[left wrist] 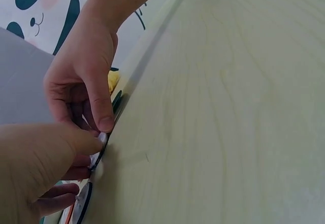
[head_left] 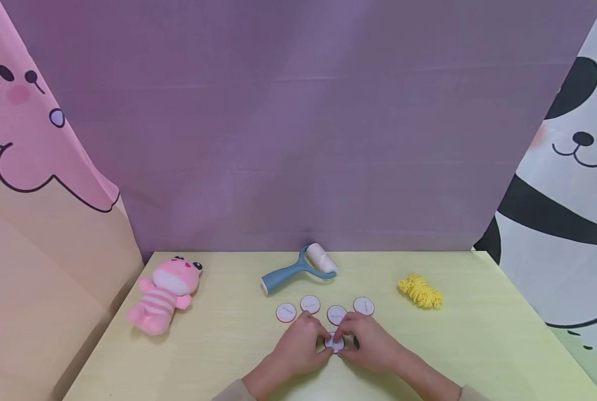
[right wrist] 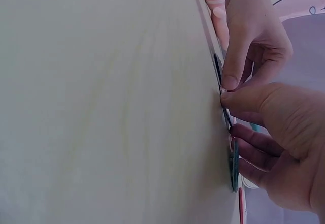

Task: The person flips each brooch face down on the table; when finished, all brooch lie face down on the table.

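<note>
A round white button badge [head_left: 334,342], its pin side apparently up, lies on the table between my hands. My left hand [head_left: 304,346] pinches its left side with thumb and index finger. From the right, my right hand [head_left: 371,343] pinches the same badge, index finger over its face and thumb at the near edge. Another badge [head_left: 356,342] is partly hidden beneath the right hand. In the left wrist view a badge [left wrist: 83,203] lies beside the left fingers. Beyond the hands, white badges [head_left: 285,312] with thin coloured rims lie spread out.
A blue-handled lint roller [head_left: 284,276] lies at the back middle of the table [head_left: 218,334]. To the left is a pink striped plush toy [head_left: 160,295]. At the right sits a bundle of yellow yarn [head_left: 421,291]. A purple curtain [head_left: 298,139] hangs behind the table.
</note>
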The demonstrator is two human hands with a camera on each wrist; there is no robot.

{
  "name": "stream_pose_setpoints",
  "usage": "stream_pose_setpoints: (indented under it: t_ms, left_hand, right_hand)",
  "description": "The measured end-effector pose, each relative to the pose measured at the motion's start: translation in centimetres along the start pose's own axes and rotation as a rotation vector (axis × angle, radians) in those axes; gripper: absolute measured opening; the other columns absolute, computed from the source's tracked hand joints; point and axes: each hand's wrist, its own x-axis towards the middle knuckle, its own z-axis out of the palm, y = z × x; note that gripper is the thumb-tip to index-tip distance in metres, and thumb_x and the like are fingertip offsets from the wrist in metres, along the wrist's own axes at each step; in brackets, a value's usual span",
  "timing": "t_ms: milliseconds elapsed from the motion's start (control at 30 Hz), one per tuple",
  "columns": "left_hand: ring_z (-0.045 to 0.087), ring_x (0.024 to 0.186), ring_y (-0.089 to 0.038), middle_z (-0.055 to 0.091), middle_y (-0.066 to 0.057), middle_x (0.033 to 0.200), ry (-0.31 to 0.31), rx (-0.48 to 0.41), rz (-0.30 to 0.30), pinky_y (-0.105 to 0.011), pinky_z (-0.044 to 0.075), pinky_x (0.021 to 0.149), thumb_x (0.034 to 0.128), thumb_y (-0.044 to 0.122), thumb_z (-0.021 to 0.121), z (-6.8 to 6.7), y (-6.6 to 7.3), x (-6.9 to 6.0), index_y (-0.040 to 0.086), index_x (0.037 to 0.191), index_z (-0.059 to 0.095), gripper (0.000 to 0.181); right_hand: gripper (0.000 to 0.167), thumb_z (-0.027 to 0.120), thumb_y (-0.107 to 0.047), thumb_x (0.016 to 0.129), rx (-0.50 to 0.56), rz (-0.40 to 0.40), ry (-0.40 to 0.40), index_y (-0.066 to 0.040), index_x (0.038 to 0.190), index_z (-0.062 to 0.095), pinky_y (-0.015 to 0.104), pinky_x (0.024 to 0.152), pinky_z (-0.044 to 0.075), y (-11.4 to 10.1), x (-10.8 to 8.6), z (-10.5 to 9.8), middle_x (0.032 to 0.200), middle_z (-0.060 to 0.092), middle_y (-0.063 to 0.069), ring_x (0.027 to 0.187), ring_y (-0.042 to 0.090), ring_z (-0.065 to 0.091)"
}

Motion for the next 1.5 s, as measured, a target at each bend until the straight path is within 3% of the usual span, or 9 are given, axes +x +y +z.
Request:
stream_pose_setpoints:
  t_ms: [167, 367, 600, 733, 967, 1133, 1333, 1500]
  left_hand:
    - [0.061, 0.089, -0.005, 0.076, 0.010, 0.082, -0.005, 0.023, -0.002, -0.018, 0.051, 0.086, 0.0845, 0.025, 0.085, 0.0, 0.2, 0.0, 0.017, 0.087, 0.085, 0.009]
    - [0.064, 0.089, -0.005, 0.077, 0.010, 0.087, 0.009, 0.010, 0.006, -0.017, 0.052, 0.084, 0.0855, 0.024, 0.083, 0.2, 0.5, 0.6, 0.016, 0.093, 0.084, 0.011]
    - [0.072, 0.101, -0.009, 0.082, 0.006, 0.102, 0.011, -0.040, -0.012, -0.021, 0.056, 0.092, 0.0869, 0.024, 0.083, 0.2, 1.3, 1.8, 0.013, 0.107, 0.084, 0.023]
    - [0.072, 0.103, -0.010, 0.082, 0.007, 0.105, -0.009, -0.060, -0.021, -0.021, 0.056, 0.094, 0.0876, 0.025, 0.085, 0.3, 1.6, 2.3, 0.013, 0.110, 0.083, 0.026]
    - [0.071, 0.100, -0.007, 0.082, 0.005, 0.104, -0.036, -0.091, -0.034, -0.017, 0.055, 0.089, 0.0871, 0.025, 0.085, 0.7, 2.3, 3.2, 0.013, 0.112, 0.083, 0.027]
    - [0.068, 0.094, -0.005, 0.082, 0.004, 0.102, -0.065, -0.093, -0.033, -0.014, 0.054, 0.085, 0.0870, 0.026, 0.086, 1.1, 2.6, 3.2, 0.012, 0.113, 0.083, 0.029]
    - [0.056, 0.079, 0.001, 0.079, 0.010, 0.088, -0.079, -0.065, -0.003, -0.010, 0.046, 0.073, 0.0869, 0.027, 0.086, 1.8, 2.8, 3.2, 0.017, 0.111, 0.084, 0.026]
    - [0.052, 0.078, 0.001, 0.079, 0.013, 0.092, -0.082, -0.011, -0.004, -0.010, 0.044, 0.070, 0.0859, 0.029, 0.087, 2.3, 3.1, 3.3, 0.021, 0.110, 0.085, 0.025]
  right_hand:
    - [0.014, 0.088, -0.013, 0.084, -0.003, 0.011, -0.003, -0.021, 0.092, 0.080, 0.030, 0.088, 0.056, -0.1, -0.2, -0.1, 0.095, 0.070, -0.012, 0.094, 0.005, 0.062]
    - [0.015, 0.084, -0.006, 0.084, -0.013, 0.005, 0.049, -0.017, 0.093, 0.080, 0.027, 0.080, 0.056, 0.2, -0.4, -1.1, 0.091, 0.070, -0.010, 0.089, 0.007, 0.065]
    - [0.014, 0.079, -0.006, 0.090, 0.002, 0.115, 0.040, -0.017, 0.099, 0.079, 0.030, 0.077, 0.060, 1.2, -0.9, -3.3, 0.094, 0.070, -0.010, 0.086, 0.007, 0.064]
    - [0.013, 0.078, -0.007, 0.090, -0.018, 0.136, 0.029, -0.016, 0.099, 0.078, 0.030, 0.075, 0.060, 1.9, -1.5, -4.4, 0.095, 0.071, -0.009, 0.083, 0.004, 0.063]
    - [0.013, 0.080, -0.008, 0.089, -0.038, 0.164, 0.019, -0.015, 0.099, 0.078, 0.026, 0.070, 0.055, 2.7, -2.7, -5.2, 0.092, 0.070, -0.012, 0.078, -0.002, 0.057]
    - [0.016, 0.080, -0.005, 0.086, 0.004, 0.158, -0.012, -0.013, 0.100, 0.078, 0.025, 0.068, 0.054, 3.0, -3.2, -5.0, 0.092, 0.071, -0.007, 0.076, -0.003, 0.057]
    - [0.020, 0.083, -0.005, 0.084, 0.067, 0.186, -0.028, -0.013, 0.102, 0.078, 0.023, 0.067, 0.055, 3.1, -3.7, -4.7, 0.093, 0.073, -0.007, 0.075, -0.001, 0.059]
    - [0.020, 0.088, -0.012, 0.084, 0.072, 0.176, -0.027, -0.017, 0.101, 0.077, 0.022, 0.067, 0.054, 3.2, -4.1, -4.4, 0.092, 0.072, -0.011, 0.076, -0.004, 0.057]
